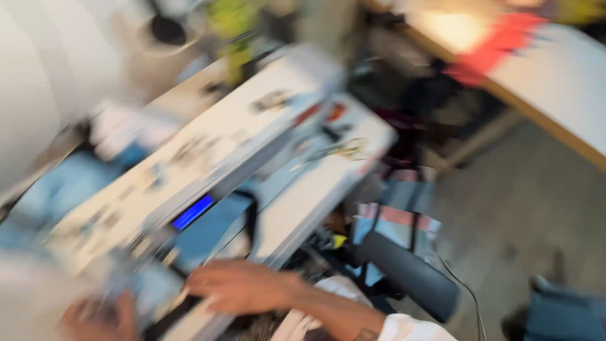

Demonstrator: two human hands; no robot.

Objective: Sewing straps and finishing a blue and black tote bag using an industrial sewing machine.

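The picture is heavily blurred by motion. My right hand (243, 285) lies flat, fingers spread, on the front edge of a white machine table (315, 189), beside blue denim fabric (208, 233). At the bottom left, my left hand (101, 316) rests on or grips pale blue fabric (148, 287); the blur hides whether it holds it. A white sewing machine (208, 139) with a small lit blue display (192, 211) stretches diagonally above both hands.
More blue fabric (63, 186) lies left of the machine. A dark cylinder (410, 275) and a bag hang under the table's right side. A wooden-edged white table (555, 82) with a red item (492, 47) stands at upper right, above grey floor (524, 202).
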